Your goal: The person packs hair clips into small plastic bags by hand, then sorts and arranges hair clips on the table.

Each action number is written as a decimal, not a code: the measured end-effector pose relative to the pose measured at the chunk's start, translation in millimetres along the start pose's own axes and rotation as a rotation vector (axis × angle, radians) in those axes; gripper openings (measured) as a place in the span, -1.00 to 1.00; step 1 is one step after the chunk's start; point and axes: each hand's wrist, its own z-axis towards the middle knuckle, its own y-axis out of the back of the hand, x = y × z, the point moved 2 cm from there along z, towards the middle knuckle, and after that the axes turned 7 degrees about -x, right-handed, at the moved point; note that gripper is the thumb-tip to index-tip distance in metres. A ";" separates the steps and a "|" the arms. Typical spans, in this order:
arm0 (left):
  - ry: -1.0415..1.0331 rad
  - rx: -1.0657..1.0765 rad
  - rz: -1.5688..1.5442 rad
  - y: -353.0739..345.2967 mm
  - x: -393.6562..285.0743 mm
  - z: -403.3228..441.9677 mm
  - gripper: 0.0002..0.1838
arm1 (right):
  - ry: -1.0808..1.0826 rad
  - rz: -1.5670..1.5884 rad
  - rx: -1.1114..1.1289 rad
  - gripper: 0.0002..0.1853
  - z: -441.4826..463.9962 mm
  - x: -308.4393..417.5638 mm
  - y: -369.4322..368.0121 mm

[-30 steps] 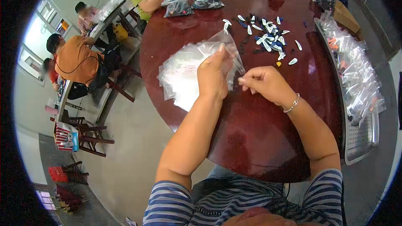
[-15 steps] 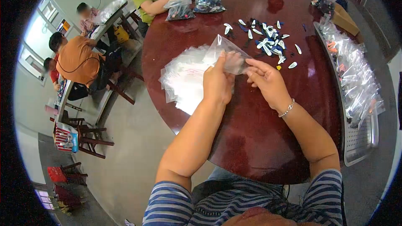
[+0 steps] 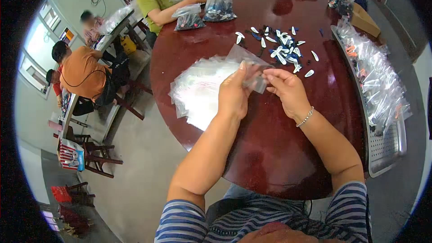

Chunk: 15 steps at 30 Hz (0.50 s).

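- Right hand (image 3: 288, 91): moved towards 12 o'clock since one second earlier; thumb and forefinger pinch the bag (image 3: 240, 54) at its 3 o'clock edge.
- Left hand (image 3: 234, 92): thumb pressed on the bag, fingers behind, visible through the film.
- Bag: held above the table (image 3: 288, 153), pile (image 3: 200, 92) at 8 o'clock, clips (image 3: 283, 49) at 2; judged light, limp, slippery, best gripped by edge or corner.

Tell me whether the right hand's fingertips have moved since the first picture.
Yes: upward in the view and slightly right. The right hand's fingertips are now nearer the clip pile, which lies where it did.
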 end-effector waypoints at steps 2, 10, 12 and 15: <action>0.023 -0.001 0.017 -3.0 -1.6 -2.8 -0.59 | -0.008 -0.006 0.005 -0.77 0.6 -1.9 0.8; 0.041 0.059 0.071 -5.6 -1.4 -4.4 -0.54 | -0.002 0.067 -0.023 -0.74 3.0 -1.2 4.2; 0.044 0.062 0.063 -5.3 -0.3 -4.2 -0.54 | -0.021 0.083 -0.028 -0.74 3.5 -3.1 4.3; 0.046 0.072 0.053 -5.7 -1.0 -4.8 -0.55 | -0.027 0.196 -0.050 -0.72 1.7 -3.7 0.0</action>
